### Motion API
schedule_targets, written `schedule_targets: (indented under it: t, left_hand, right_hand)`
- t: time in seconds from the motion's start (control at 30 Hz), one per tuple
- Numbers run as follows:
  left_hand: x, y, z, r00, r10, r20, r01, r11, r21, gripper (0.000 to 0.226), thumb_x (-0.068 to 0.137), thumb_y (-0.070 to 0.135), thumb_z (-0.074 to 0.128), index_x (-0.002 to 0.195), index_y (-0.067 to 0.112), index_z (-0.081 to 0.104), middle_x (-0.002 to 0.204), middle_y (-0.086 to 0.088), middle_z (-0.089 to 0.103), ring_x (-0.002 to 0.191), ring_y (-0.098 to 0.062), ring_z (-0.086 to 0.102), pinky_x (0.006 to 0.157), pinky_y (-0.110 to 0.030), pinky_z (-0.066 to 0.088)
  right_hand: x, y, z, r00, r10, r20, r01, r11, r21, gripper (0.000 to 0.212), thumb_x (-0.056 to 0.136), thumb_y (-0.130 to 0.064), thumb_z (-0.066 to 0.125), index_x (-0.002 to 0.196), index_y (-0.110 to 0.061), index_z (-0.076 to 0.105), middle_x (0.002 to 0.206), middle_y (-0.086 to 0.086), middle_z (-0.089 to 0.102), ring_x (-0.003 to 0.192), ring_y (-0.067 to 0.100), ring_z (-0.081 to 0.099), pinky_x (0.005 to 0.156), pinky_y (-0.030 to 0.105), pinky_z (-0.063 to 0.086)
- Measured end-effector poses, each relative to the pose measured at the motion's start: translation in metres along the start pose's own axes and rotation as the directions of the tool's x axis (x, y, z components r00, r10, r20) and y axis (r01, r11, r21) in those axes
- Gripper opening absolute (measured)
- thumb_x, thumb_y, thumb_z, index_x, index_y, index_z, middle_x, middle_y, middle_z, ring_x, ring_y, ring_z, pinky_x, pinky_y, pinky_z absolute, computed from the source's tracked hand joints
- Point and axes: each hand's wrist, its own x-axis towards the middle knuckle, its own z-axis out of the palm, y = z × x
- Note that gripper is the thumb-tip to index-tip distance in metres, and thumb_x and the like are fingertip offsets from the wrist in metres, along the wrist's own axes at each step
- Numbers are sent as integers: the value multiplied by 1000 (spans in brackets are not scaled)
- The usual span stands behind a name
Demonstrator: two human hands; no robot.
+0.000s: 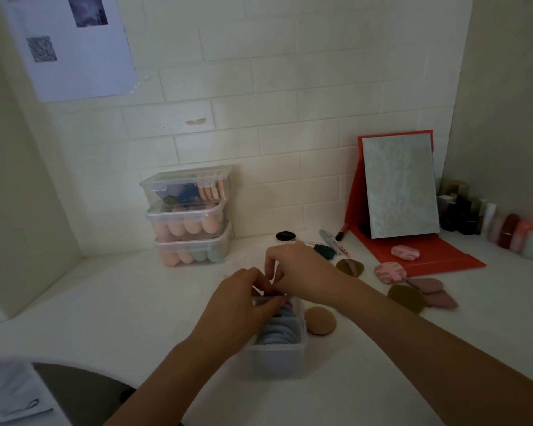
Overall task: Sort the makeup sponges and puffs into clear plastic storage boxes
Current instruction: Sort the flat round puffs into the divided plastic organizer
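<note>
At the bottom of the frame two bare forearms reach in toward an open clear box (276, 359) standing on the white table (136, 302) at lower centre. Round pale blue and lilac puffs (279, 332) stand on edge in a row inside it. The left hand (243, 299) lies over the far left end of the box, its fingers curled and pinching the top of the row there. The right hand (296, 269) comes in from the right with its fingers curled down to the same spot. Whether it grips a puff or only touches cannot be told, as the fingertips are bunched and blurred.

Just right of the box a tan round puff (320, 320) lies on the table. Farther right lie an olive puff (408, 298) and two mauve teardrop puffs (434, 292), touching one another. Beyond them is a pink marbled puff (390, 272), and a second marbled puff (405, 252) rests on the red base of a folding mirror (400, 186). Behind the right hand are a brown puff (350, 267), a dark green puff (323, 251), some pens (330, 238) and a black round puff (285, 236).

Against the tiled wall at centre left stand three closed clear boxes (191, 216), stacked and filled with sponges. Small bottles (490, 222) crowd the far right corner. A paper sheet (71, 44) is stuck to the wall at upper left.
</note>
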Motion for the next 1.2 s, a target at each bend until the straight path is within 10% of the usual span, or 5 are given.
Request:
schedule_targets:
  t: [0.2,0.37,0.73,1.0,1.2]
  left_hand:
    - [-1,3,-1,999,-3,50,1,999,32,22,83,47,60,94,28,57,99,11,63,93,-4,57,82,-18,41]
    - [1,3,0,996,-14,84,10,999,43,28,82,51,59,103,32,53,97,16,58,90,-1,55,77,-13,41]
    - [4,3,5,996,8,93,-11,999,38,19,87,43,57,96,28,62,100,11,60,93,-3,53,83,-18,38]
    - [9,8,11,997,-8,74,7,1000,10,16,87,40,58,93,25,61,96,11,63,90,-3,56,81,-16,39]
    - [11,5,12,997,-7,82,6,1000,6,14,87,40,58,88,26,61,95,8,66,90,-5,59,80,-17,40]
  right_hand:
    - [-2,11,-25,939,1,345,-54,988,146,21,86,-12,61,104,-23,64,82,-9,68,81,12,66,73,26,54]
    - [-7,26,-49,956,30,292,-141,920,366,12,87,-14,64,98,-19,66,95,-2,74,82,6,70,70,16,54]
    - [-40,105,-88,757,628,182,-575,772,-271,29,84,-7,64,113,-6,63,107,9,64,97,22,64,88,31,53]
    - [-60,133,-65,779,604,166,-568,793,-220,29,75,-4,69,91,-27,65,94,-7,54,80,10,53,58,20,42]
    - [-64,134,-59,756,594,275,-499,795,-344,39,71,-1,74,99,-25,65,108,-2,49,92,17,51,70,25,48]
